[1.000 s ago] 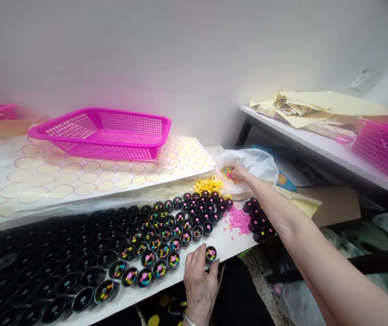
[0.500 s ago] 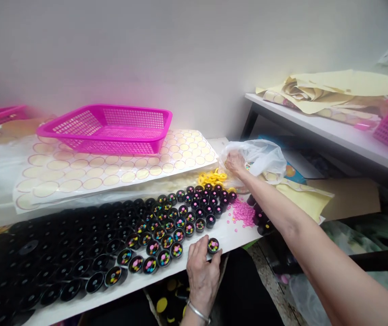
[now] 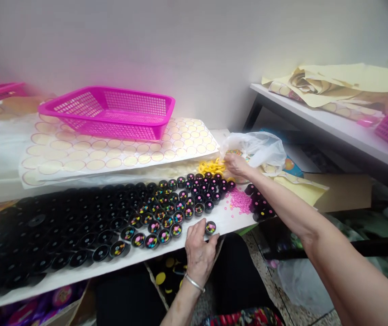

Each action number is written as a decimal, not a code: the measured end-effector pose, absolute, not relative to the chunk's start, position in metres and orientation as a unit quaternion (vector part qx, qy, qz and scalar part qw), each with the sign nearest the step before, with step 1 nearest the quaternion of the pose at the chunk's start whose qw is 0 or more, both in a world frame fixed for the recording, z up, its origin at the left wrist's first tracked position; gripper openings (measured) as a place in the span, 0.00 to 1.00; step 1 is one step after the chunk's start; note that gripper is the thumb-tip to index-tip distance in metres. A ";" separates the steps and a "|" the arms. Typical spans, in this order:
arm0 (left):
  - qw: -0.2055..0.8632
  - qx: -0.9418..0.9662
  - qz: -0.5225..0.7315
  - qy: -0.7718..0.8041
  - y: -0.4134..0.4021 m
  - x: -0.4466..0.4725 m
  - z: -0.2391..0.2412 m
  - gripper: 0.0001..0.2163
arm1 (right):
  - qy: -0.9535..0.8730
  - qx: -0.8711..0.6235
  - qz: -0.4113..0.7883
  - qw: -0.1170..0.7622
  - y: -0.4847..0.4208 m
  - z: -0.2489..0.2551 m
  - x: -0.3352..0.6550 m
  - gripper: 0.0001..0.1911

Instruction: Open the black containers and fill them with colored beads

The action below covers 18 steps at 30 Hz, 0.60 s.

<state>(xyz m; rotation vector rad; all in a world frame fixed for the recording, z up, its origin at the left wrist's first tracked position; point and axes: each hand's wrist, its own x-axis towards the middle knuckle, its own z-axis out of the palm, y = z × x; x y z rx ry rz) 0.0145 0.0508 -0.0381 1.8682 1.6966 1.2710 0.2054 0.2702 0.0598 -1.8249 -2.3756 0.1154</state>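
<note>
My left hand (image 3: 201, 249) rests at the table's front edge, thumb and fingers closed around a small black cup (image 3: 210, 227) holding bright candy beads. Beyond it, my right hand (image 3: 236, 164) is stretched to the front of a clear plastic bag (image 3: 268, 147) with multicoloured beads inside. Its fingers are curled beside a pile of yellow rings (image 3: 210, 167); whatever they hold is hidden. Loose pink beads (image 3: 239, 200) lie under my right forearm. Many black cups (image 3: 151, 241) stand in rows to the left, some filled with coloured beads, several topped with pink ones.
A magenta basket (image 3: 112, 115) sits on sheets of round stickers (image 3: 112, 158) at the back. More black cups (image 3: 262, 206) stand right of the pink beads. A side shelf (image 3: 316, 106) carries crumpled yellow paper (image 3: 343, 81). Below the table is a box of purple packs (image 3: 44, 303).
My right hand has drawn back from inside the bag toward the yellow rings. My left hand keeps the same cup. The camera view has tilted down a little.
</note>
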 end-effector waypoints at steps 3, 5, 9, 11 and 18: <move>0.157 0.662 0.458 0.572 0.046 0.014 -0.038 0.23 | -0.760 -0.610 0.087 0.207 0.242 0.070 0.201 0.11; 0.141 0.669 0.467 0.561 0.038 0.012 -0.036 0.25 | -0.727 -0.559 0.234 0.321 0.208 0.074 0.195 0.12; 0.138 0.625 0.520 0.565 0.015 0.010 -0.020 0.20 | -0.627 -0.437 0.561 0.316 0.126 0.071 0.182 0.13; 0.223 0.549 0.558 0.581 0.005 0.010 -0.006 0.17 | -0.586 -0.425 0.624 0.294 0.092 0.064 0.176 0.12; 0.626 0.280 0.503 0.526 0.017 0.011 0.029 0.16 | -0.650 -0.386 0.589 0.286 0.055 0.053 0.164 0.11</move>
